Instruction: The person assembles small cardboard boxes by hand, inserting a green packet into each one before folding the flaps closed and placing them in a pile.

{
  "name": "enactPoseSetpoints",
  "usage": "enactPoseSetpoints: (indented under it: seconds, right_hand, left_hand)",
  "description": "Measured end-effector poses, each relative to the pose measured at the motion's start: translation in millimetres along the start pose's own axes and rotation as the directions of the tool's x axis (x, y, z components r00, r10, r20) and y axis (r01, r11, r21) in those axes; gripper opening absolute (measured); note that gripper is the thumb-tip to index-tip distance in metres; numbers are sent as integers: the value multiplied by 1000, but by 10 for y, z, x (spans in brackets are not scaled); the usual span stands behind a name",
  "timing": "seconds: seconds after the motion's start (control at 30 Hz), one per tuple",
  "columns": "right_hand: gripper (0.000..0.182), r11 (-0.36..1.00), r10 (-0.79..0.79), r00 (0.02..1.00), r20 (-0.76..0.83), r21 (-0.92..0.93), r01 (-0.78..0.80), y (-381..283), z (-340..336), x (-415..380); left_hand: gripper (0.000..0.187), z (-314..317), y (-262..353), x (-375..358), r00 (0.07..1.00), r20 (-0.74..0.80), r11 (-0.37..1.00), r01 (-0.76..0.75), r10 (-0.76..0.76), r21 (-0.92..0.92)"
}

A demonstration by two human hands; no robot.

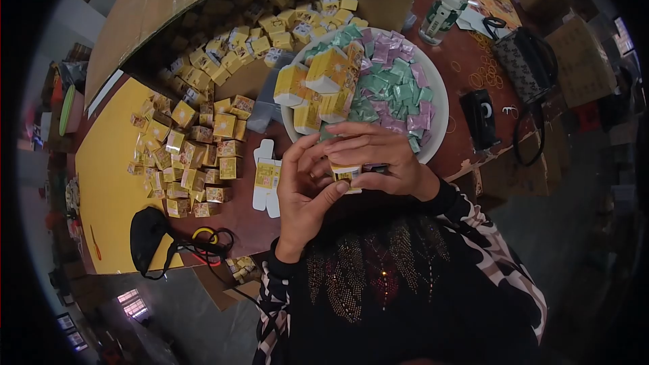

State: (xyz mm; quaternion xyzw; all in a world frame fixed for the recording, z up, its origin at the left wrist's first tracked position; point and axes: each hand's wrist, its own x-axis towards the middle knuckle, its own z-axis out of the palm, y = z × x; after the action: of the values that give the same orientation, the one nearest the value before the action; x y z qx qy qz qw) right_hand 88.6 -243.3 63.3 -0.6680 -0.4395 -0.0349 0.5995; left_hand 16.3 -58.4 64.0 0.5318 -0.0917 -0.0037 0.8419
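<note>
A small yellow-and-white carton [346, 172] is held between my two hands, partly covered by the fingers. My left hand [302, 192] closes on it from the left, thumb along its lower side. From the right, my right hand [382, 154] curls over it, fingers bent and thumb beneath. Just beyond my hands is a white basin [441, 122] with green sachets [392, 88] and purple sachets [389, 47]. Folded-flat yellow cartons [328, 71] lie stacked on its left part. An unfolded carton blank [266, 179] rests on the table left of my left hand.
Many filled-out little cartons [193, 149] are heaped on the left over a yellow sheet [101, 162]. A large cardboard box [145, 10] behind holds more. A jar [444, 12], rubber bands [485, 61], a handbag [524, 57] and a black case [478, 118] are on the right.
</note>
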Motion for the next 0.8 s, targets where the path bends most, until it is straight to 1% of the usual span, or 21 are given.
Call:
enactPoseSetpoints:
  seconds: [0.03, 0.07, 0.1, 0.13, 0.17, 0.2, 0.23, 0.33, 0.4, 0.47, 0.53, 0.6, 0.67, 0.8]
  right_hand:
    - [31, 1000, 2, 1000, -1, -1, -2, 16, 1, -13]
    - [31, 998, 12, 1000, -22, 65, -11, 45, 8, -33]
    - [30, 991, 24, 999, -43, 131, -18, 62, 14, -43]
    - [30, 991, 25, 999, -42, 132, -19, 51, 14, -43]
    - [28, 987, 87, 996, -34, 138, -81, 29, 11, -43]
    - [26, 979, 149, 989, -25, 143, -144, 14, 11, -47]
    - [26, 979, 150, 988, -23, 143, -145, 10, 16, -48]
    - [22, 968, 188, 980, -58, 182, -175, 11, 33, -40]
    - [17, 945, 208, 974, -90, 275, -176, 23, 33, -24]
    - [14, 937, 224, 970, -94, 296, -188, 11, 31, -3]
    - [12, 927, 243, 965, -98, 317, -201, 9, 27, 2]
    - [11, 888, 288, 952, -101, 400, -226, 15, 21, 7]
    - [10, 879, 312, 944, -104, 410, -245, 24, 34, 0]
    - [8, 863, 364, 924, -119, 415, -287, 18, 57, -22]
  left_hand:
    - [71, 8, 10, 3, 1000, -15, 1000, 16, -15, 23]
    - [71, 11, 5, 0, 1000, -15, 1000, 17, -16, 21]
    - [72, 14, 0, -7, 1000, -9, 998, 25, -24, 60]
    - [72, 15, -2, -12, 999, -3, 995, 33, -33, 99]
    - [72, 10, 3, -12, 999, -5, 995, 33, -33, 99]
    - [72, 7, 13, -11, 1000, -13, 979, 17, -15, 203]
    - [72, 4, 19, -10, 1000, -19, 952, 2, 4, 305]
    - [71, 19, 15, -12, 1000, -9, 935, -24, 29, 355]
    - [71, 21, 23, -15, 1000, -15, 936, -11, 18, 352]
    - [71, 28, 38, -14, 1000, -20, 937, 2, 6, 350]
    - [69, 38, 53, -15, 1000, -9, 953, 11, -9, 301]
    - [68, 32, 39, -30, 1000, -6, 959, 21, -20, 282]
    - [66, 19, 20, -48, 999, -4, 964, 32, -32, 264]
    - [63, 0, 5, -50, 999, 3, 955, 41, -43, 295]
